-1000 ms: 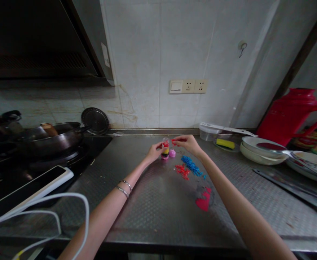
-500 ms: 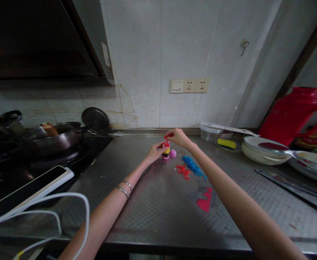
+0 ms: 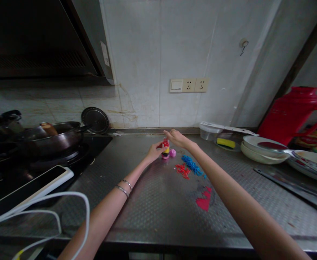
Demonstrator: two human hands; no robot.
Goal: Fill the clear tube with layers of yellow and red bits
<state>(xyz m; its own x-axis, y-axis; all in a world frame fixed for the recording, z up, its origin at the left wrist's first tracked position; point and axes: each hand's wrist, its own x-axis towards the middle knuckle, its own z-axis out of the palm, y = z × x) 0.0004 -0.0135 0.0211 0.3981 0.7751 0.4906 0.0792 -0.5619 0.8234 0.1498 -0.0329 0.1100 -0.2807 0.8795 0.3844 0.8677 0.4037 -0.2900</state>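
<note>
A small clear jar [image 3: 165, 148] with red, yellow and dark layers inside stands on the steel counter [image 3: 158, 202]. My left hand [image 3: 154, 151] grips the jar's side. Just above the jar's mouth hovers my right hand [image 3: 177, 138], fingers stretched out flat and nothing visible in them. A pink lid [image 3: 172, 152] lies right of the jar. Near my right forearm lie a blue pile of small pieces [image 3: 192, 165] and a red pile [image 3: 182, 170].
A red mark [image 3: 204, 201] is on the counter nearer me. At left are a stove with a wok [image 3: 50, 139], a round lid [image 3: 95, 121], and a phone with white cable [image 3: 28, 187]. At right stand plates [image 3: 263, 148], a yellow sponge [image 3: 225, 143], a plastic container [image 3: 209, 131] and a red thermos [image 3: 293, 113].
My right hand carried red pieces from the right to the jar's mouth, then opened flat above it. My left hand has kept hold of the jar.
</note>
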